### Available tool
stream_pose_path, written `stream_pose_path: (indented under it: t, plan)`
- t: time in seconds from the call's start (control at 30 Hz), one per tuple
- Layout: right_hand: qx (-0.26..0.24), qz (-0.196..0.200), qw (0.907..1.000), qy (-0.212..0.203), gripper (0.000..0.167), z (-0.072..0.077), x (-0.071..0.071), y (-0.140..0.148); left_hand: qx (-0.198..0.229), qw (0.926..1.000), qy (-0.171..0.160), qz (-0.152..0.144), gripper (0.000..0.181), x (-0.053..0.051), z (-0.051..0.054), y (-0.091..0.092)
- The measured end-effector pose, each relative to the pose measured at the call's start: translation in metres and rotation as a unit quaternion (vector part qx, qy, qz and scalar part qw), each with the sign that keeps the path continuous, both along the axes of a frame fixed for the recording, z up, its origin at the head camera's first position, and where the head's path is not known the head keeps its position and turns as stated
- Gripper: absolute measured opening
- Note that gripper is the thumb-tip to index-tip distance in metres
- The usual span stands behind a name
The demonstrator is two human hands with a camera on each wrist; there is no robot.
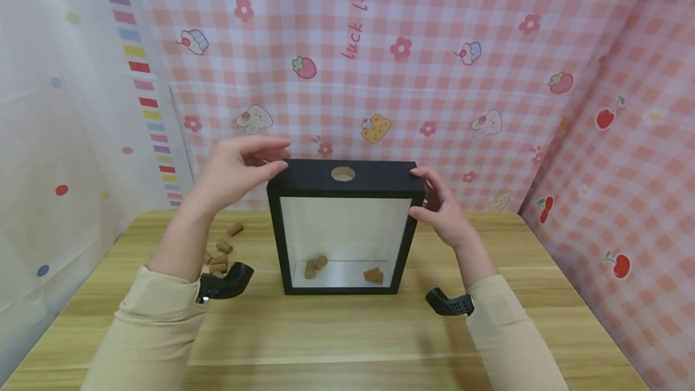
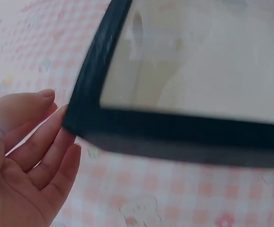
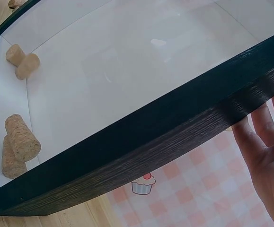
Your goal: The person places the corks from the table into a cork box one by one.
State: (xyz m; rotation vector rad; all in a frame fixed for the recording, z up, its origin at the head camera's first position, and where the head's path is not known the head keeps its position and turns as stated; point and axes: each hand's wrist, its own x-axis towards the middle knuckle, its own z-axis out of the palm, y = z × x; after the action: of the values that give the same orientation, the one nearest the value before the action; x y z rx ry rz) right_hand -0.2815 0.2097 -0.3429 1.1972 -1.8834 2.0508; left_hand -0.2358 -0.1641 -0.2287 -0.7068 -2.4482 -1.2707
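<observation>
A black shadow box frame (image 1: 347, 184) stands upright on the table, with a clear front and a round hole (image 1: 343, 174) in its top. Inside, corks (image 1: 311, 269) lie at the bottom left, and more corks (image 3: 23, 139) lie at the bottom right. My left hand (image 1: 239, 165) is at the top left corner with loosely extended fingers; in the left wrist view the fingertips meet the frame's side while the thumb stays apart. At the top right corner, my right hand (image 1: 442, 207) holds the frame, thumb toward the front and a finger on top.
Several loose corks (image 1: 219, 261) lie on the wooden table (image 1: 336, 343), left of the box and partly behind my left forearm. A pink checked cloth (image 1: 347, 89) hangs behind. Black wrist mounts (image 1: 225, 282) stick out from both sleeves.
</observation>
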Motion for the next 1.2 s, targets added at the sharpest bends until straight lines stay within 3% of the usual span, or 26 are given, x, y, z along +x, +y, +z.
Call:
stream_pose_path:
  t: [0.17,0.43,0.93,1.2]
  plan:
    - [0.002,-0.001,1.0000,-0.001,0.060,0.001,0.001,0.000,0.017,0.9996,0.003,0.021,0.037,-0.001,-0.014,-0.026]
    - [0.006,-0.004,1.0000,-0.002,0.059,0.001,0.001,0.000,0.020,0.9965,-0.036,0.073,0.041,-0.005,-0.046,-0.068]
    - [0.010,-0.016,0.9998,-0.004,0.063,-0.001,0.000,0.001,-0.057,0.9897,-0.088,0.097,0.045,-0.013,-0.135,-0.133]
    - [0.015,-0.016,0.9998,-0.002,0.062,0.000,0.001,0.002,-0.069,0.9858,-0.100,0.116,0.049,-0.012,-0.173,-0.156]
